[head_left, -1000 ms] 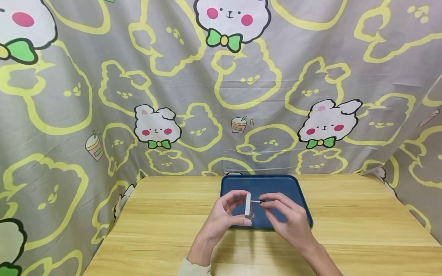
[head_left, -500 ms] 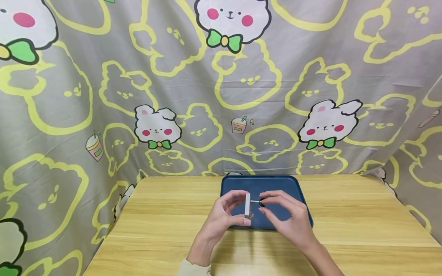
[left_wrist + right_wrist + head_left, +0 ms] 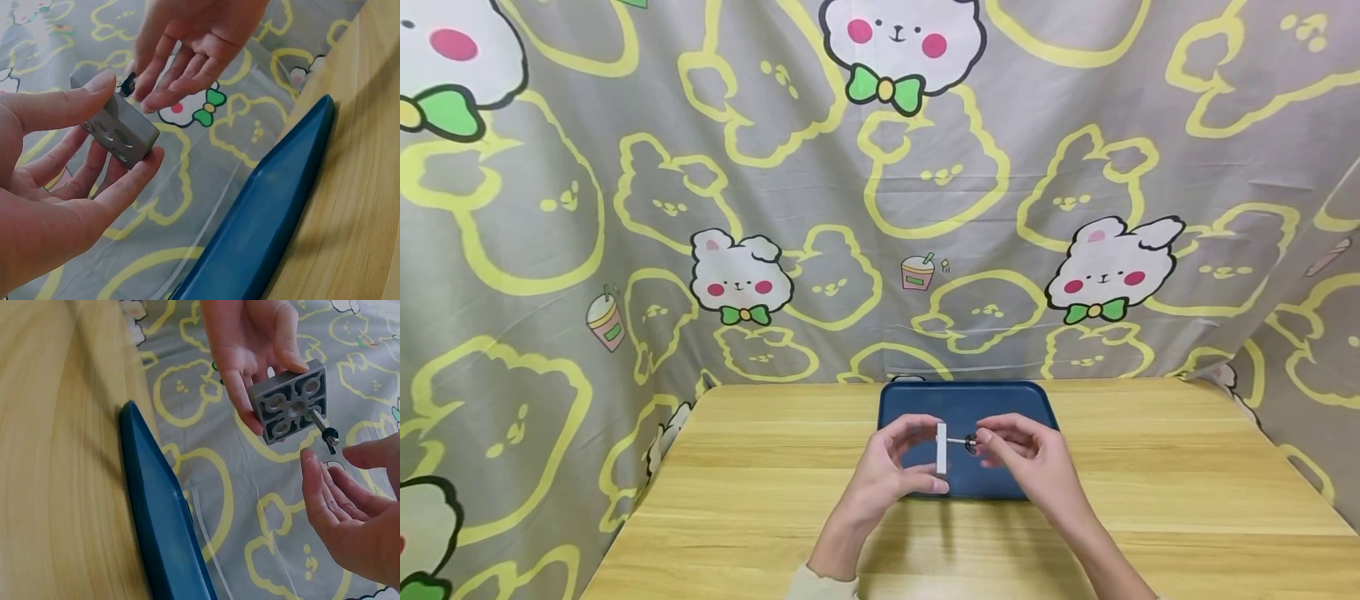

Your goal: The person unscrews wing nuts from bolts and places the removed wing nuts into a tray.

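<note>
Patterned cloth [image 3: 820, 196] backs a gray block [image 3: 942, 450] held between left-hand fingers [image 3: 128, 184].

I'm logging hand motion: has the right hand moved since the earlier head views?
Yes, slightly rightward: in the head view, the right hand now hides the near right corner of the tray, visible earlier.

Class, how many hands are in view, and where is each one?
2: the left hand grips the grey block; the right hand is beside the black knob on the block's metal rod. Both show plainly.
</note>
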`<action>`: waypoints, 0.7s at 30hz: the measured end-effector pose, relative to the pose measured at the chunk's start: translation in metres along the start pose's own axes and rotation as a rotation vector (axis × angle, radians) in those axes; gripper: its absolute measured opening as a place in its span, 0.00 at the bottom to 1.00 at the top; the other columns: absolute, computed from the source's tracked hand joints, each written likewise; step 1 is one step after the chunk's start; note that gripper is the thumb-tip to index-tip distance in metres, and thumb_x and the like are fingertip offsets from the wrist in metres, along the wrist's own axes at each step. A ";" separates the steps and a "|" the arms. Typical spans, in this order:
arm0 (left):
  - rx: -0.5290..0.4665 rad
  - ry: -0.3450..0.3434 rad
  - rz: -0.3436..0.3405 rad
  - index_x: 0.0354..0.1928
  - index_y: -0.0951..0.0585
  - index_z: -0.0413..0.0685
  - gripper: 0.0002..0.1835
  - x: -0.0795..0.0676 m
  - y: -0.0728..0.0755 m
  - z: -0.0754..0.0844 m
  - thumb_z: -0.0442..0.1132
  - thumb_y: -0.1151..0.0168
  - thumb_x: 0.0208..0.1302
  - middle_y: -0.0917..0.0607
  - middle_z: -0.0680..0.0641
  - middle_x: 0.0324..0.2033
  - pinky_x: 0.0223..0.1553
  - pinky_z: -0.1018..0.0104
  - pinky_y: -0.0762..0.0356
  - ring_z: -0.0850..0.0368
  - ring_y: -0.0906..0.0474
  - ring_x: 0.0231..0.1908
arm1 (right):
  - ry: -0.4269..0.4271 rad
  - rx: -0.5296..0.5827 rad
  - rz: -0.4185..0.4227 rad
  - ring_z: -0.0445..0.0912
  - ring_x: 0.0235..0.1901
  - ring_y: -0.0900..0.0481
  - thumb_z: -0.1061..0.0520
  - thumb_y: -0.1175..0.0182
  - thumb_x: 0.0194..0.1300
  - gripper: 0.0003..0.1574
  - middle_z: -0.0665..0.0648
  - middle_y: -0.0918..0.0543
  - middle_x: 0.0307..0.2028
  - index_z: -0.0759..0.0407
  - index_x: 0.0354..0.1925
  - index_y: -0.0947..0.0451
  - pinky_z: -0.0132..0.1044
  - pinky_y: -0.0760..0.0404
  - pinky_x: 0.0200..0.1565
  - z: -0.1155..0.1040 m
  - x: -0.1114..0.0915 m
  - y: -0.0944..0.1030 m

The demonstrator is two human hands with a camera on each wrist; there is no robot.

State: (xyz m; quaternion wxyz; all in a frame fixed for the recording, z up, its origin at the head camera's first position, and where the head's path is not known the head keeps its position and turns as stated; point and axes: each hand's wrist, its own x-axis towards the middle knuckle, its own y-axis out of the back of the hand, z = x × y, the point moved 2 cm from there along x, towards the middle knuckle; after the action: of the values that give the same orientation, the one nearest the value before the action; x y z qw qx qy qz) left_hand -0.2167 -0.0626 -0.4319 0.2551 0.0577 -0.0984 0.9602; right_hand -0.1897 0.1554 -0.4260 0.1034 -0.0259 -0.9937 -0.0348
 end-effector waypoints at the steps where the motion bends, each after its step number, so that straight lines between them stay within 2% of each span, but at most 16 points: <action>1: 0.008 0.000 0.003 0.62 0.23 0.39 0.36 0.000 0.000 0.000 0.17 0.25 0.48 0.21 0.40 0.59 0.56 0.51 0.17 0.47 0.26 0.61 | -0.032 0.015 -0.010 0.51 0.37 0.10 0.57 0.33 0.70 0.16 0.64 0.11 0.40 0.69 0.49 0.17 0.42 0.10 0.40 0.000 0.000 -0.001; 4: 0.021 0.000 0.006 0.62 0.22 0.40 0.36 0.000 0.000 0.000 0.17 0.26 0.48 0.21 0.41 0.58 0.56 0.51 0.17 0.47 0.26 0.61 | -0.099 0.065 -0.036 0.53 0.38 0.10 0.55 0.32 0.69 0.20 0.66 0.11 0.41 0.70 0.50 0.18 0.43 0.10 0.41 0.000 0.000 -0.002; 10: 0.030 0.001 0.002 0.62 0.22 0.41 0.36 0.001 -0.001 -0.001 0.17 0.25 0.48 0.21 0.41 0.57 0.55 0.51 0.16 0.47 0.26 0.61 | -0.175 0.127 -0.096 0.54 0.39 0.10 0.57 0.31 0.69 0.23 0.71 0.13 0.43 0.74 0.53 0.20 0.45 0.11 0.43 -0.001 0.000 -0.003; 15: 0.033 0.001 0.001 0.62 0.22 0.41 0.36 0.001 -0.002 -0.002 0.18 0.25 0.48 0.21 0.41 0.58 0.56 0.51 0.16 0.47 0.26 0.61 | -0.202 0.143 -0.124 0.55 0.40 0.10 0.57 0.31 0.68 0.24 0.71 0.13 0.43 0.74 0.54 0.21 0.44 0.11 0.43 0.000 0.001 -0.003; 21: 0.039 -0.002 0.000 0.62 0.22 0.41 0.36 0.001 -0.002 -0.002 0.17 0.25 0.48 0.21 0.40 0.58 0.55 0.51 0.16 0.46 0.26 0.61 | -0.216 0.153 -0.118 0.54 0.39 0.10 0.59 0.30 0.67 0.23 0.69 0.13 0.43 0.74 0.54 0.21 0.44 0.10 0.42 0.000 0.000 -0.003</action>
State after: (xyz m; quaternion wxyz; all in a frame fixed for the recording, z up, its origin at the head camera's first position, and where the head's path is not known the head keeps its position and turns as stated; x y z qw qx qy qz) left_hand -0.2167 -0.0598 -0.4333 0.2540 0.0634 -0.0798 0.9618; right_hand -0.1904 0.1528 -0.4265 -0.0049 0.0370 -0.9986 0.0380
